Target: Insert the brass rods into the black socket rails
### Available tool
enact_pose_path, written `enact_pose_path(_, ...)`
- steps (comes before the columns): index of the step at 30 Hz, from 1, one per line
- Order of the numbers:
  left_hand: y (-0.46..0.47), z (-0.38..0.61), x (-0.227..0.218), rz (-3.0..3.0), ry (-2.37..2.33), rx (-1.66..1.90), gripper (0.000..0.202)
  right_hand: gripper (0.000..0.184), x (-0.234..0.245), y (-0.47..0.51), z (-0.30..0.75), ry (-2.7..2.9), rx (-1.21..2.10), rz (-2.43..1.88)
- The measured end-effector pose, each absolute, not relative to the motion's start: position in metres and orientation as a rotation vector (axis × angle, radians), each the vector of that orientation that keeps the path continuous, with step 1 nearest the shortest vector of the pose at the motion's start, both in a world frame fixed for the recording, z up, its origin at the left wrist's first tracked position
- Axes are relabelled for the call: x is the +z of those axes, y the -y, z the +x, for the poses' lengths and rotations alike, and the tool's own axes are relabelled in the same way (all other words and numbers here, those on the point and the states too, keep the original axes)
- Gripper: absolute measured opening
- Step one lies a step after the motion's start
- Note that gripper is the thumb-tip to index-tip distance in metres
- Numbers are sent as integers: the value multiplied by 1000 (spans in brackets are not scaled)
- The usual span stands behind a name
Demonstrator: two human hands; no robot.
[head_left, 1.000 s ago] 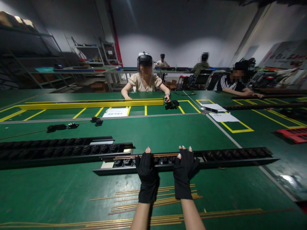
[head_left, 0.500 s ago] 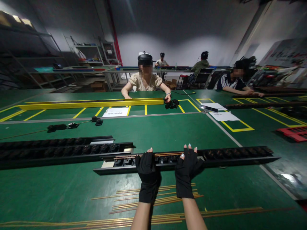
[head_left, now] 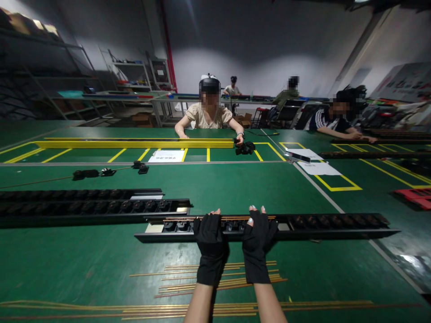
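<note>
My left hand (head_left: pixel 209 240), in a black fingerless glove, curls over a long black channel (head_left: pixel 202 237) and the thin copper-coloured rods (head_left: pixel 234 218) lying along it. My right hand (head_left: pixel 258 240), gloved alike, lies farther right on the same channel. Its thumb is on the near side of the rods and its fingertips reach past them, closed on them. My palms hide part of the rods. Inside the channel sit black blocks (head_left: pixel 182 226) in a row, with a pale piece (head_left: pixel 154 228) at the left end.
Loose brass-coloured rods (head_left: pixel 188 309) lie near me. More filled black channels (head_left: pixel 84 217) stand at left. Across the green table a person (head_left: pixel 208 114) holds a yellow channel (head_left: pixel 134 145); another person (head_left: pixel 332 119) sits at right. White papers (head_left: pixel 319 168) lie beyond.
My right hand has shifted left along the channel, closer to my left hand, and its fingers have drawn together. More rod shows to its right. The view has shifted slightly.
</note>
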State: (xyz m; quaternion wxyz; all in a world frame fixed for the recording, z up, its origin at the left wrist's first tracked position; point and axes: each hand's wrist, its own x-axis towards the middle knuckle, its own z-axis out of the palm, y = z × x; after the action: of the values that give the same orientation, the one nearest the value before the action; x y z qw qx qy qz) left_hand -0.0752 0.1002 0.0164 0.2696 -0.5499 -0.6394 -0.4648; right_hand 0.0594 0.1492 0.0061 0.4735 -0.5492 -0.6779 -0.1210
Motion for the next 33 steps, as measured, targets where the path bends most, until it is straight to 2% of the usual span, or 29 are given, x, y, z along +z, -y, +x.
enact_pose_path(11,-99,-73,17,-1484,1730,-1233,35,37,13,-141,46,1841,-338,-1228)
enact_pose_path(33,-101,-72,17,-1459,1713,-1190,36,41,12,-132,20,1947,-325,-1100)
